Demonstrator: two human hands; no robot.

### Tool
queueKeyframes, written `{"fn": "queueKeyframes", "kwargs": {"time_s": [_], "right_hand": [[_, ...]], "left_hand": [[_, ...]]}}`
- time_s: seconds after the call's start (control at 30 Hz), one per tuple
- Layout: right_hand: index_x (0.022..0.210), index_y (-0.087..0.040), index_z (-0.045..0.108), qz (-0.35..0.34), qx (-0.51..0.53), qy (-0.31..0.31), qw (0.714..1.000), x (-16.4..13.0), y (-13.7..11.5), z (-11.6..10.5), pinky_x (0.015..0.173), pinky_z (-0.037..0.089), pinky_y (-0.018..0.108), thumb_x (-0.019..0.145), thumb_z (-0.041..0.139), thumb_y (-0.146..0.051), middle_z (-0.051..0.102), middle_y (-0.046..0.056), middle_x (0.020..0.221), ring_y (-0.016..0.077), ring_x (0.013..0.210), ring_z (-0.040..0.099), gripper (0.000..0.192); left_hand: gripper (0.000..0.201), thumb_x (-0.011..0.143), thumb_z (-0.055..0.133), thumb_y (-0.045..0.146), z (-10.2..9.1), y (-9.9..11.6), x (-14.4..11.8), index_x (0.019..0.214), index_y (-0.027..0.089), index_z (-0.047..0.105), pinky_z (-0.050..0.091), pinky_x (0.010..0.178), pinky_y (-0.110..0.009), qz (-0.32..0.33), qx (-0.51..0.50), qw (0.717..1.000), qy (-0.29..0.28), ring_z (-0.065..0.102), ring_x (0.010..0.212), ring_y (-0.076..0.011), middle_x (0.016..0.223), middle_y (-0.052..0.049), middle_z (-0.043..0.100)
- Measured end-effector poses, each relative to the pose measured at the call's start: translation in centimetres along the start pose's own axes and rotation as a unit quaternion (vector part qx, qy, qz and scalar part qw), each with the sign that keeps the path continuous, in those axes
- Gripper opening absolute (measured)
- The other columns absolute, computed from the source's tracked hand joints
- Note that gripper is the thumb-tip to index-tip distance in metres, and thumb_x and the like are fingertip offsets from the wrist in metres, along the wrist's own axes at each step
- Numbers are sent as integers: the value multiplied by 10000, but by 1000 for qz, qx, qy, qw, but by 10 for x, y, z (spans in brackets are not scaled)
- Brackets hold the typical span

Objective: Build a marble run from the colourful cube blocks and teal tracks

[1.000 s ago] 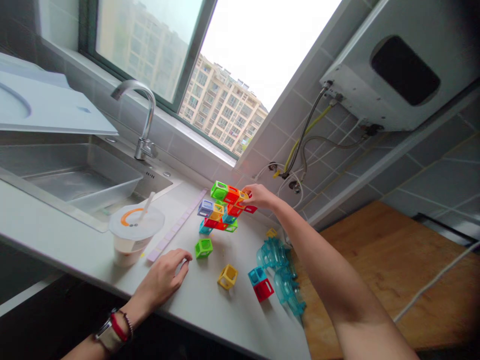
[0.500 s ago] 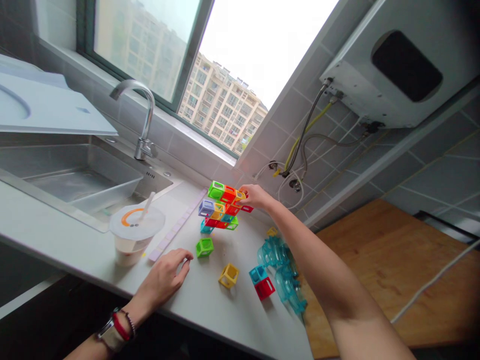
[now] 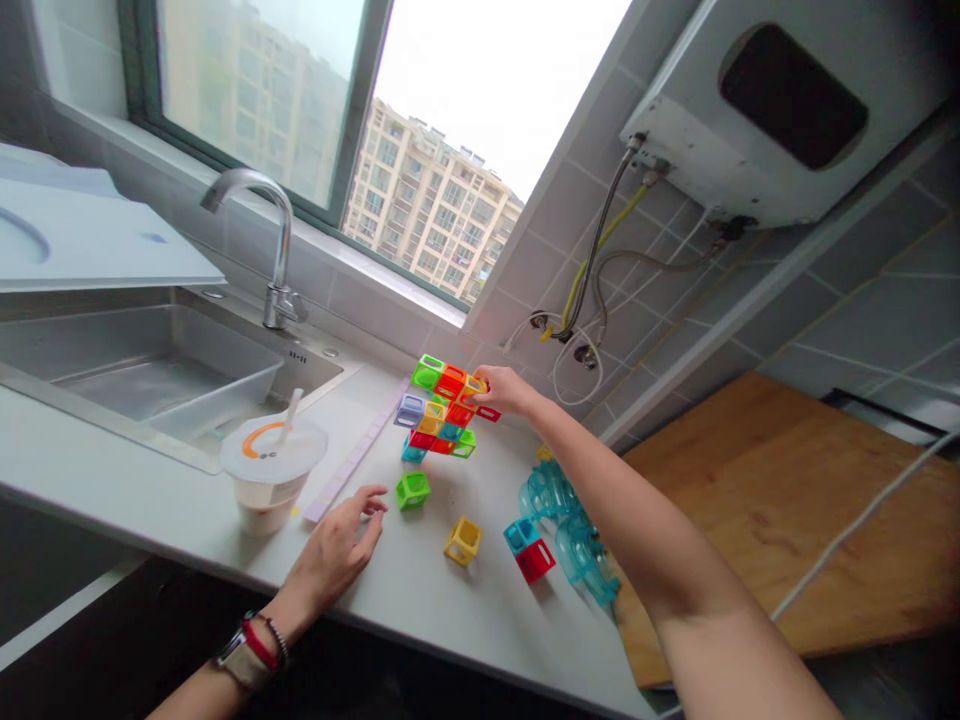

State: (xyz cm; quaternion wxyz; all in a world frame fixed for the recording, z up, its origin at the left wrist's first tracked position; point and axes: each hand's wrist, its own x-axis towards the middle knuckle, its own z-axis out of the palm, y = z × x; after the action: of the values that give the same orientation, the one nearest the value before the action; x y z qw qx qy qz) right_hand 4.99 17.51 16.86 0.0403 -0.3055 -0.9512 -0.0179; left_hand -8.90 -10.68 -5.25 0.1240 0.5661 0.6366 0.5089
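A stacked build of colourful hollow cube blocks (image 3: 433, 417), in green, red, yellow, lilac and blue, stands on the counter near the wall. My right hand (image 3: 504, 390) reaches to its upper right and its fingers close on a yellow cube block (image 3: 472, 388) there. Part of that block is hidden by the fingers. Close to the counter's front edge, my left hand (image 3: 343, 545) is empty, fingers loosely curled and apart. A single green cube block (image 3: 412, 491) lies just to its right. Farther right are a loose yellow cube block (image 3: 463, 541) and a joined blue-and-red pair (image 3: 529, 550).
Clear teal plastic pieces (image 3: 574, 535) lie beside a wooden board (image 3: 787, 510) on the right. A lidded drink cup with a straw (image 3: 271, 475) stands left, near a pale strip (image 3: 356, 455). Behind it are the sink (image 3: 150, 350) and tap (image 3: 281, 250).
The camera view has shifted slightly. My left hand's fingers have spread a little more. My right hand stays at the upper right of the stacked blocks.
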Motion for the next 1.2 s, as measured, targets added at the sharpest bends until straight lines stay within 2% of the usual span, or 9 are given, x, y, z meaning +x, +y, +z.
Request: {"fn": "queueKeyframes", "kwargs": {"time_s": [0.2, 0.33, 0.47, 0.63, 0.73, 0.8, 0.93, 1.07, 1.2], "right_hand": [[1326, -240, 593, -25, 63, -25, 997, -3, -1, 3, 907, 478, 261, 699, 869, -360, 716, 31, 1207, 206, 1088, 660, 696], [1336, -234, 602, -6, 61, -39, 997, 0, -1, 2, 920, 494, 267, 672, 891, -353, 716, 44, 1218, 224, 1105, 667, 733], [1356, -230, 606, -7, 68, -28, 997, 3, -2, 5, 947, 495, 279, 661, 905, -364, 711, 54, 1247, 241, 1128, 663, 768], [1387, -207, 592, -3, 83, -23, 996, 4, -4, 9, 898, 515, 280, 689, 882, -368, 733, 62, 1198, 235, 1057, 688, 772], [1385, -219, 599, -5, 89, -15, 996, 3, -4, 8, 893, 505, 257, 660, 903, -343, 731, 47, 1211, 223, 1069, 686, 796], [1381, -242, 607, -19, 90, -30, 995, 1, -4, 9, 890, 497, 242, 659, 903, -325, 738, 21, 1196, 214, 1072, 683, 786], [1333, -248, 648, -57, 54, -84, 993, -3, -9, 16, 861, 483, 225, 692, 860, -243, 754, 2, 1133, 200, 1032, 687, 675], [1276, -199, 670, -43, 29, -63, 997, -3, -12, 26, 842, 480, 230, 731, 830, -244, 750, 40, 1137, 200, 1006, 688, 570], [1267, -208, 665, -40, 50, -59, 996, -1, -4, 31, 830, 484, 239, 709, 852, -255, 749, 42, 1127, 208, 1003, 687, 590]], "left_hand": [[315, 979, 467, 343, -1, 0, 2, 1268, 224, 502, 574, 821, -366, -18, -4, 1000, 4, 724, 892, -208, 1005, -54, 737], [324, 982, 468, 349, 2, -4, -1, 1282, 230, 499, 576, 802, -362, -23, -11, 1000, -5, 727, 912, -209, 1025, -56, 728], [292, 973, 484, 332, -2, 4, 4, 1237, 219, 538, 565, 888, -408, -10, -16, 1000, 20, 702, 1001, -218, 1105, -80, 717], [319, 946, 527, 336, 0, 34, 47, 1225, 197, 592, 522, 995, -476, 1, 4, 1000, 16, 632, 1178, -278, 1255, -132, 660], [386, 907, 567, 284, 16, 45, 82, 1265, 142, 574, 444, 1091, -521, -17, 0, 1000, 0, 584, 1259, -323, 1309, -192, 627], [418, 890, 576, 244, 28, 48, 100, 1291, 127, 555, 443, 1093, -505, -27, -40, 999, -23, 592, 1251, -318, 1327, -208, 620], [442, 866, 615, 221, 45, 46, 116, 1294, 134, 545, 463, 1057, -459, -36, -92, 995, -21, 629, 1186, -292, 1305, -187, 645], [496, 834, 671, 265, 49, 35, 113, 1284, 117, 525, 498, 984, -412, -108, -71, 992, 13, 661, 1109, -283, 1212, -171, 676], [557, 779, 724, 278, 49, 14, 106, 1274, 129, 516, 462, 1045, -423, -119, -41, 992, 17, 618, 1193, -292, 1249, -167, 640]]}}
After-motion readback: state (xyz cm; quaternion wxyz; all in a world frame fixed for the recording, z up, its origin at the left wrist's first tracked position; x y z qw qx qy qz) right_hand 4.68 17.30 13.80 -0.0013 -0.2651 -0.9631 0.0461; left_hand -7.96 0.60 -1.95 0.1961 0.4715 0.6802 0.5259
